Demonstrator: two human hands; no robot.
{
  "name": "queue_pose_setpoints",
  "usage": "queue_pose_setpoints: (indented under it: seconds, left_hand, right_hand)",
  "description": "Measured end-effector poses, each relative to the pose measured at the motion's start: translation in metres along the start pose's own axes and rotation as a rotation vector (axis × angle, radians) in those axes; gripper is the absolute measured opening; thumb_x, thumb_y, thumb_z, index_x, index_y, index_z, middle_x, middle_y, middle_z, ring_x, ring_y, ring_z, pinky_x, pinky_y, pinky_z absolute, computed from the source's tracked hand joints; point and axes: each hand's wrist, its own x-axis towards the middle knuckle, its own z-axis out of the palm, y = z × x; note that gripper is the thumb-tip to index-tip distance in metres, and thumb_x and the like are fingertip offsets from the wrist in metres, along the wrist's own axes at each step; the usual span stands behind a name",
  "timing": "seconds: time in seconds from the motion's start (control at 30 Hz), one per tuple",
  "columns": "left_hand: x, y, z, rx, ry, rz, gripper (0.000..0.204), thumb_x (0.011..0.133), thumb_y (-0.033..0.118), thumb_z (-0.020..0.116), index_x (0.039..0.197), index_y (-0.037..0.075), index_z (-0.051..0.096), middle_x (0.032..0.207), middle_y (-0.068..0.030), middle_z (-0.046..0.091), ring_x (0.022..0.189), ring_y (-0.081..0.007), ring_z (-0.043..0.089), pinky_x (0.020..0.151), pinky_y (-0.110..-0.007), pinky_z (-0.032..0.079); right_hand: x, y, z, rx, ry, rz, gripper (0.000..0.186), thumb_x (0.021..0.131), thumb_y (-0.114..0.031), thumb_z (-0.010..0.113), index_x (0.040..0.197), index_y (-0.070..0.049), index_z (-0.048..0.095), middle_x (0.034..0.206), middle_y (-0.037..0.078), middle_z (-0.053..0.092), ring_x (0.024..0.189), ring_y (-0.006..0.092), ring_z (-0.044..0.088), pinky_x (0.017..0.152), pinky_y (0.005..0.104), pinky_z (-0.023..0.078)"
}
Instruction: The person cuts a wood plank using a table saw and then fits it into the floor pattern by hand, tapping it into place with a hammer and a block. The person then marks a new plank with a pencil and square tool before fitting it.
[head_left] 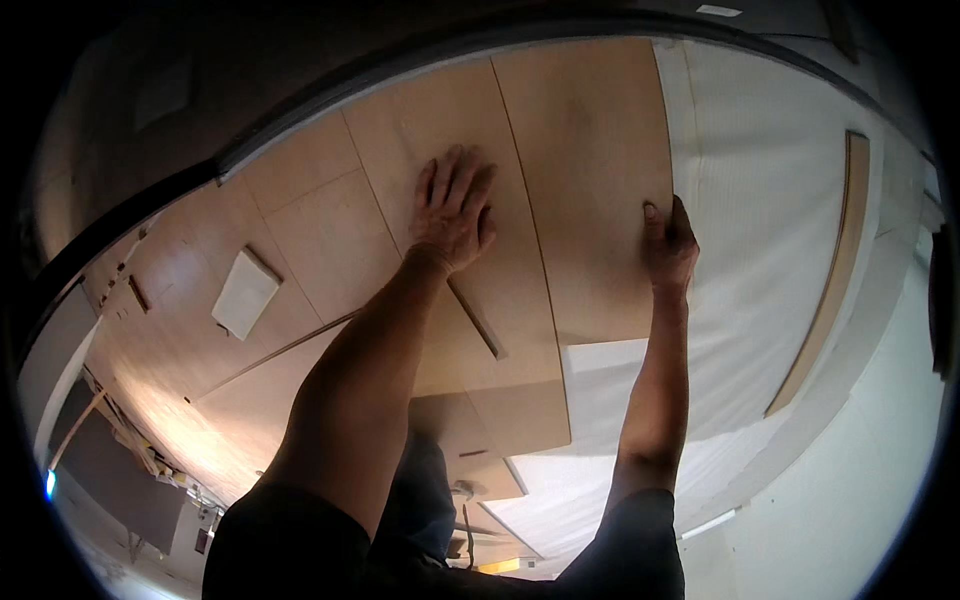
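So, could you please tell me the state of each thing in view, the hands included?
Left hand: open, palm down on the inner plank.
Right hand: closed on the outer plank's right edge, thumb on top.
Outer plank: beside the inner plank, dark seam between.
White sheet: spread out, partly covered.
White block: lying apart from both hands.
Wood strip: lying at far right.

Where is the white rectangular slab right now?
In the head view's left part, the white slab lies on the wood panels, to the left of the left hand and lower in the picture.
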Motion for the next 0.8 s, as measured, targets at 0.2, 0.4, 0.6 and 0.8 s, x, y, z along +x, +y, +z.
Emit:
queue_pose_setpoints:
  seconds: [0.2, 0.4, 0.6, 0.8]
  left_hand:
    - [0.008, 0.009, 0.007, 0.058, -0.018, 0.053, 0.064, 0.089, 0.033, 0.054, 0.147, 0.013, 0.040, 0.160, -0.0136, 0.023, 0.149, -0.0355, 0.017, 0.121, -0.057, 0.013]
    - [-0.001, -0.012, 0.026, 0.131, 0.236, 0.186, 0.058, 0.090, 0.039, 0.053, 0.143, 0.016, 0.047, 0.152, -0.0181, 0.036, 0.144, -0.0415, 0.028, 0.113, -0.062, 0.024]
    - [0.008, -0.001, 0.034, 0.157, 0.222, 0.310, 0.053, 0.098, 0.043, 0.041, 0.149, 0.028, 0.043, 0.155, -0.0157, 0.030, 0.143, -0.0441, 0.023, 0.111, -0.064, 0.021]
    - [0.004, -0.003, 0.032, 0.246, 0.155, 0.414, 0.053, 0.093, 0.039, 0.050, 0.145, 0.037, 0.048, 0.157, -0.0120, 0.031, 0.142, -0.0463, 0.024, 0.112, -0.065, 0.020]
  right_hand:
    - [0.000, 0.029, -0.001, -0.064, 0.015, 0.064, 0.051, 0.094, -0.052, 0.062, 0.126, -0.013, 0.062, 0.096, 0.015, 0.072, 0.089, 0.0320, 0.071, 0.078, 0.0404, 0.055]
    - [0.003, 0.005, -0.001, -0.065, -0.081, 0.124, 0.048, 0.093, -0.041, 0.062, 0.126, -0.007, 0.060, 0.099, 0.023, 0.071, 0.093, 0.0413, 0.067, 0.079, 0.0497, 0.054]
    - [-0.006, 0.039, -0.004, -0.056, 0.067, -0.072, 0.062, 0.094, -0.050, 0.060, 0.136, -0.005, 0.056, 0.114, 0.022, 0.069, 0.109, 0.0406, 0.063, 0.091, 0.0480, 0.051]
    - [-0.007, 0.046, 0.010, -0.109, 0.120, -0.088, 0.060, 0.097, -0.049, 0.052, 0.138, -0.005, 0.053, 0.121, 0.024, 0.066, 0.114, 0.0410, 0.061, 0.097, 0.0477, 0.049]
